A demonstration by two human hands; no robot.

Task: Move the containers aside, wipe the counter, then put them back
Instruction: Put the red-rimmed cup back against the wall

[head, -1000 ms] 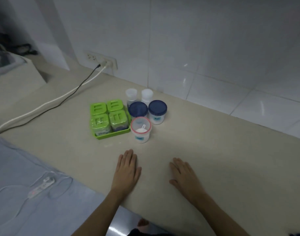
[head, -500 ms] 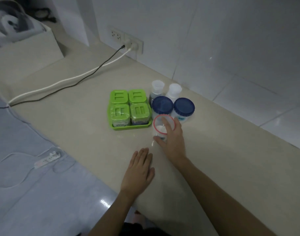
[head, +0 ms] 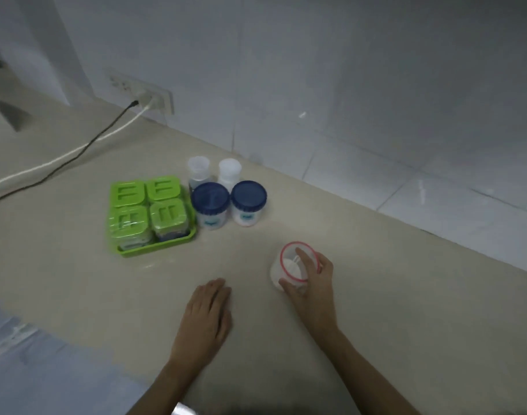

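Red-rimmed jar (head: 295, 269), gripped in right hand (head: 311, 283) fingers, now sits at 4 o'clock, apart from the cluster; left hand (head: 206, 320) flat, fingers together: clearing begun.

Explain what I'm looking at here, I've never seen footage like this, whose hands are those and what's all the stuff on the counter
This is one picture from a camera worn on a person's head, looking down at their own two bare hands; there is no machine. The right hand grips a small clear plastic jar with a red rim, white powder inside, apart from the other containers. The left hand lies flat, palm down, on the beige stone counter. Near the tiled wall stand two white jars with dark blue lids, two small clear bottles with pale caps behind them, and a green plastic tray holding four green-lidded square boxes. A black and a white cable run to a wall socket.
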